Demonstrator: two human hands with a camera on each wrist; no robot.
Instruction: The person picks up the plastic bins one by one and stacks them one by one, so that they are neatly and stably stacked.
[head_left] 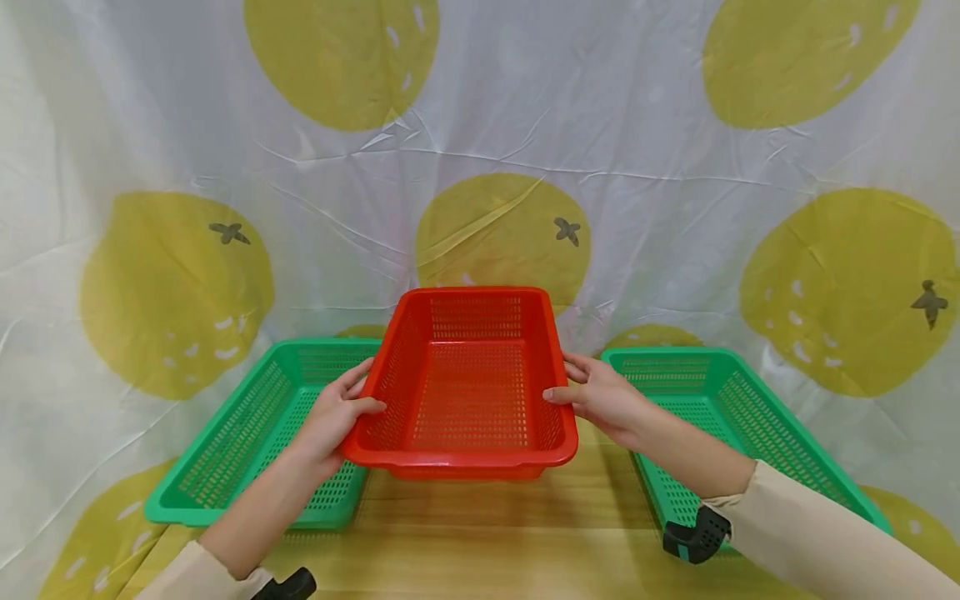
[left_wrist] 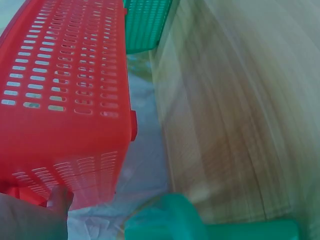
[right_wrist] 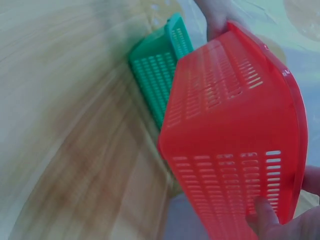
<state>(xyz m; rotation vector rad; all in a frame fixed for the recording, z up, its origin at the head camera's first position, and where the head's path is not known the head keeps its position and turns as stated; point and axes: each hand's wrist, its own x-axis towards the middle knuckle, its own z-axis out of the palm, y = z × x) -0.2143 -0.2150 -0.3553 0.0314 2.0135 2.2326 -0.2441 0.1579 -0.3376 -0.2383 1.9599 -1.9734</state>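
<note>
A red plastic basket (head_left: 472,392) with slotted walls hangs above the wooden table, raised between both hands. Nothing lies inside it. My left hand (head_left: 339,415) grips its left rim, thumb over the edge and fingers outside. On the opposite rim, my right hand (head_left: 606,402) holds on the same way, thumb on top. The left wrist view shows the basket's slotted outer wall (left_wrist: 65,65) and part of the left hand (left_wrist: 35,212). In the right wrist view, fingers of the right hand (right_wrist: 290,222) press against the slotted side.
One green basket (head_left: 168,500) stands on the table at the left, partly behind the left forearm. Another green basket (head_left: 795,442) stands at the right, partly behind the right arm. A cloth (head_left: 660,233) with yellow fruit prints hangs behind the wooden table (head_left: 480,542).
</note>
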